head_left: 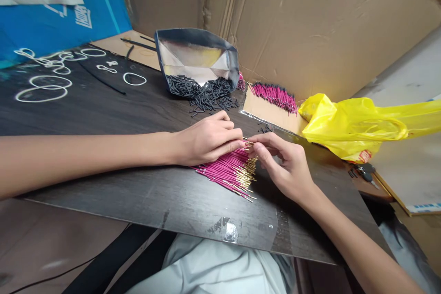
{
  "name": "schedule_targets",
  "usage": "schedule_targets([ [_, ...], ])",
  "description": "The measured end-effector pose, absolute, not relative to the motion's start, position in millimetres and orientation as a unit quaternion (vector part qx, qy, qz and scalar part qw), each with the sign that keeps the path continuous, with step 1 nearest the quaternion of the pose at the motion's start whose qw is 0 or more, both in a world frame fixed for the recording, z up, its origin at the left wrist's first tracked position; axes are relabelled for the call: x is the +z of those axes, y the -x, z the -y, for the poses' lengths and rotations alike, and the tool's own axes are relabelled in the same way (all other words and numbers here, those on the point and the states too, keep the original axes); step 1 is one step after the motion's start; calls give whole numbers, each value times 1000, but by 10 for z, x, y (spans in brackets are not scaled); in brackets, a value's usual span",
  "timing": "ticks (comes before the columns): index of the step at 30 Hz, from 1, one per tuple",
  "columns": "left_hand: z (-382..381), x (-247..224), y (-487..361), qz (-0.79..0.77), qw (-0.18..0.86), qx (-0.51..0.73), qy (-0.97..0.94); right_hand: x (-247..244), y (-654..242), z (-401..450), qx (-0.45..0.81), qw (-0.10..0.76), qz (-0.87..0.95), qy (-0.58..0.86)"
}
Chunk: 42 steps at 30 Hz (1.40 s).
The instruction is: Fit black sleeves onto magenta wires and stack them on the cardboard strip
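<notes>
The left hand (215, 138) lies over the pink wires (220, 170) fanned on the desk (144, 197), its exact grip hidden; the right hand (289, 163) pinches a gold-coloured wire end (249, 144). A sideways tug there could skew its neighbours, as no tie shows around them.

Dark wood-grain tabletop (138, 197) with a slight sheen, glossy yellow plastic bag (347, 121), matt brown cardboard (310, 23).

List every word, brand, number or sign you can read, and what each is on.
No text reads clearly.
Blue panel: white lettering, too blurred and slanted to read.
Yellow bag: red mark, too small to read.
White board: blue print along its lower edge, too blurred to read.
</notes>
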<state>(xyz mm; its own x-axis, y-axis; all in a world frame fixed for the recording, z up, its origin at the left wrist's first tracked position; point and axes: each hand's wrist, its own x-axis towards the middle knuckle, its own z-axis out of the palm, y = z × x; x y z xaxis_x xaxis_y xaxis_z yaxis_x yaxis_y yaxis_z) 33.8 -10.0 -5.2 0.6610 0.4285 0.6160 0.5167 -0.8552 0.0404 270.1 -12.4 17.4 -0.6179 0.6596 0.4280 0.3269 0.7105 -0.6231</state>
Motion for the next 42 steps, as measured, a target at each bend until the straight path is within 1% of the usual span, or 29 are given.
schedule_targets([
  [3,109,-39,-351,266,61,-322,907,174,-2713,109,279,336,851,293],
  [10,118,-10,-364,276,46,-284,917,131,-2701,78,328,342,831,293],
  [16,108,-24,-361,288,74,-275,914,127,-2693,67,358,345,817,291],
  [19,102,-31,-357,293,83,-276,912,125,-2686,67,348,342,825,286],
  [24,89,-51,-346,266,92,-291,915,111,-2677,84,271,355,852,272],
  [27,85,-66,-342,260,87,-312,910,107,-2679,95,248,355,859,274],
  [34,86,-64,-343,258,95,-330,903,123,-2679,98,250,350,856,287],
  [38,87,-59,-342,257,103,-329,903,141,-2675,106,269,342,847,304],
  [42,80,-72,-339,252,95,-332,904,140,-2678,134,309,355,824,316],
])
